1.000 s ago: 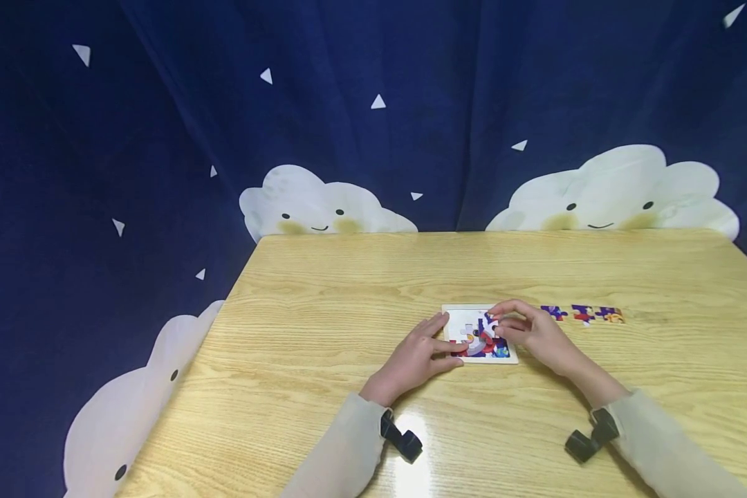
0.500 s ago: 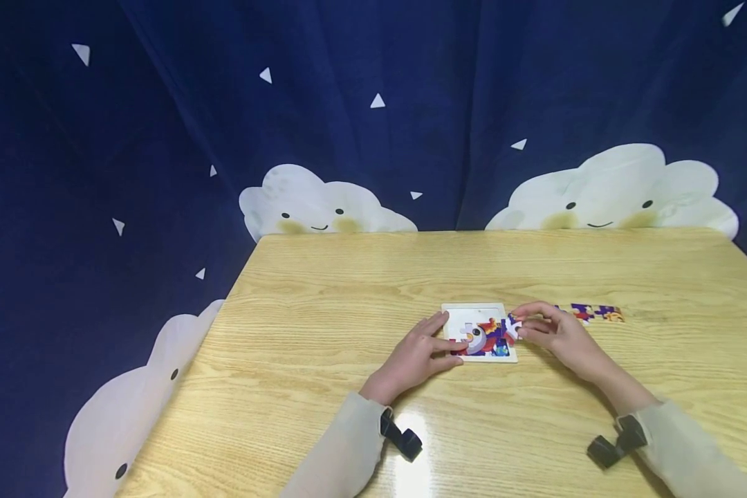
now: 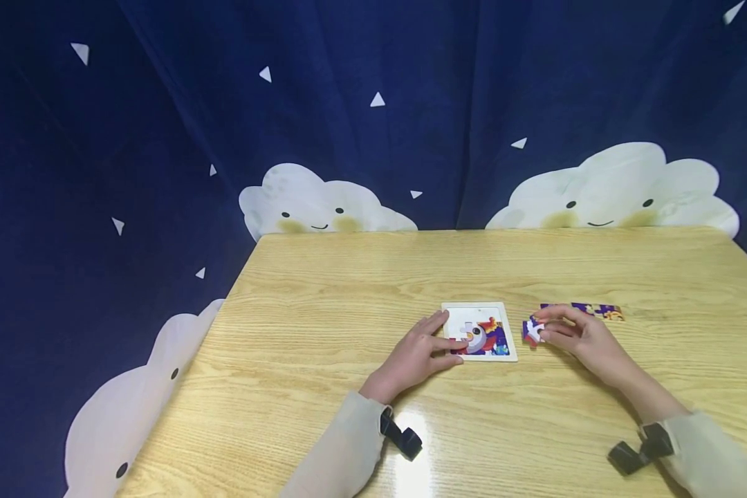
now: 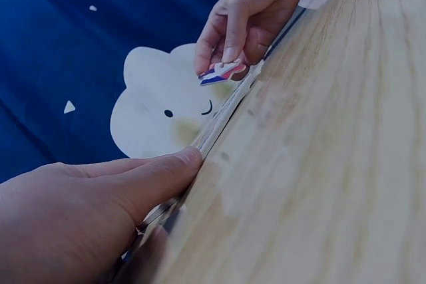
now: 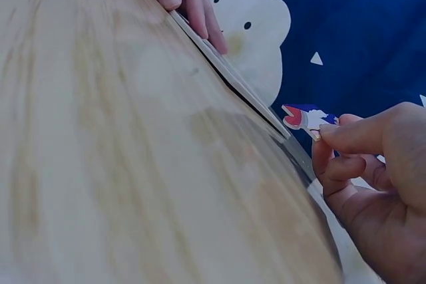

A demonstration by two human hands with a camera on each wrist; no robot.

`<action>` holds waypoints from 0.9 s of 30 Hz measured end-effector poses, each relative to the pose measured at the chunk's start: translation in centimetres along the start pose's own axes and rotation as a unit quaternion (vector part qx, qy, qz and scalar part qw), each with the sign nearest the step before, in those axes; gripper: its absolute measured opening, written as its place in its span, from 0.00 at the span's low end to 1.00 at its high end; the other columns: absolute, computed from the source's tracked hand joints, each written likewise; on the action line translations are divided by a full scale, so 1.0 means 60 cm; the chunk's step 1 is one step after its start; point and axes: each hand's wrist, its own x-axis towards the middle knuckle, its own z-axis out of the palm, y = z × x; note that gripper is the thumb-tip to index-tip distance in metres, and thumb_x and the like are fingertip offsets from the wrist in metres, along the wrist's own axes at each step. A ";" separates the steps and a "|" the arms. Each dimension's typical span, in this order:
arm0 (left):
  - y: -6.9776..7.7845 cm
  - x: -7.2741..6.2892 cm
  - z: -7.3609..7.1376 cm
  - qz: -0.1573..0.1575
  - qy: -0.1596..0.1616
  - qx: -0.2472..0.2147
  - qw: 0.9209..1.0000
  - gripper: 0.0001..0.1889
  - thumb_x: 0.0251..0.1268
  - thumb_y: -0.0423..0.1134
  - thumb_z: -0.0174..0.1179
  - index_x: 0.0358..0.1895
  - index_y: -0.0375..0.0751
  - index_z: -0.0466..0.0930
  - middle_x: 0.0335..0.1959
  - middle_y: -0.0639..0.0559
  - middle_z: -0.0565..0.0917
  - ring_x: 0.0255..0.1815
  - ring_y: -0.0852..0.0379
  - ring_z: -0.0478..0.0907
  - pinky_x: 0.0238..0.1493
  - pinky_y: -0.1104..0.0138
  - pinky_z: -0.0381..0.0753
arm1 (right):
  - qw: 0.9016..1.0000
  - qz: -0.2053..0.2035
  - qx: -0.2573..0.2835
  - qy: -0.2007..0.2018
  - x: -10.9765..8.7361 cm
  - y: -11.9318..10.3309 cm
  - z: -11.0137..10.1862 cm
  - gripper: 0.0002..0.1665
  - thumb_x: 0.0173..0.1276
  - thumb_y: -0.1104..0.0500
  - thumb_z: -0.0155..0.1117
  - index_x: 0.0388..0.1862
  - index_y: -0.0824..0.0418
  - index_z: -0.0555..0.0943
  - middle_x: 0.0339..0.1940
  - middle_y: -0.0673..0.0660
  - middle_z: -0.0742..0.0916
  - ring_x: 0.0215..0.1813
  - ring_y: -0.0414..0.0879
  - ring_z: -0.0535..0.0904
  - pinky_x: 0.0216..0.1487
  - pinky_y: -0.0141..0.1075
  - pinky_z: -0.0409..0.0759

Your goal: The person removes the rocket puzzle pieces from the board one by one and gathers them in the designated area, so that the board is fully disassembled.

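Observation:
My left hand (image 3: 413, 358) rests on the left side of a square puzzle tray (image 3: 463, 315), its fingers spread over the board and its thumb at the near edge. Joined pieces in the tray form part of a grey, red and purple picture (image 3: 492, 339); white backing shows along the top and left. To the right of the tray, my right hand (image 3: 585, 342) pinches a purple, white and red puzzle piece (image 3: 532, 333) between thumb and fingers. In the right wrist view that puzzle piece (image 5: 310, 119) is held up near the tray's edge.
Several loose puzzle pieces (image 3: 610, 313) lie in a row beyond my right hand, partly hidden by it. The wooden table (image 3: 324, 297) reaches back to a dark blue curtain (image 3: 324, 124) with white clouds and triangles.
My right hand has lifted the puzzle piece off the tray and carried it right, past the tray's edge. My left hand has stayed in place on the tray.

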 end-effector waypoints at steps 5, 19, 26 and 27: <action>0.000 -0.001 -0.001 -0.002 0.000 -0.001 1.000 0.19 0.65 0.54 0.61 0.57 0.60 0.81 0.77 0.42 0.62 0.80 0.49 0.56 0.80 0.56 0.56 | 1.000 0.000 -0.009 0.006 -0.006 0.003 -0.008 0.19 0.65 0.70 0.64 0.55 0.69 0.77 0.51 0.30 0.80 0.48 0.23 0.82 0.49 0.18 0.81; 0.003 -0.001 -0.001 -0.008 -0.007 -0.006 1.000 0.19 0.66 0.55 0.60 0.58 0.62 0.81 0.77 0.44 0.61 0.80 0.51 0.54 0.80 0.57 0.56 | 0.997 0.025 -0.066 0.025 -0.026 0.012 -0.040 0.17 0.68 0.63 0.64 0.56 0.64 0.77 0.49 0.28 0.79 0.48 0.18 0.79 0.45 0.14 0.79; 0.002 -0.001 -0.002 -0.007 -0.003 -0.003 1.000 0.19 0.66 0.55 0.60 0.58 0.62 0.81 0.77 0.44 0.61 0.80 0.50 0.55 0.80 0.57 0.57 | 0.997 0.028 -0.065 0.032 -0.035 0.016 -0.057 0.17 0.68 0.62 0.64 0.55 0.57 0.80 0.53 0.30 0.81 0.49 0.18 0.79 0.47 0.14 0.79; 0.002 -0.001 -0.002 -0.007 -0.003 -0.003 1.000 0.19 0.66 0.55 0.60 0.58 0.62 0.81 0.77 0.44 0.61 0.80 0.50 0.55 0.80 0.57 0.58 | 0.997 0.027 -0.068 0.031 -0.035 0.016 -0.057 0.17 0.68 0.62 0.64 0.55 0.58 0.80 0.53 0.30 0.81 0.49 0.18 0.79 0.47 0.14 0.78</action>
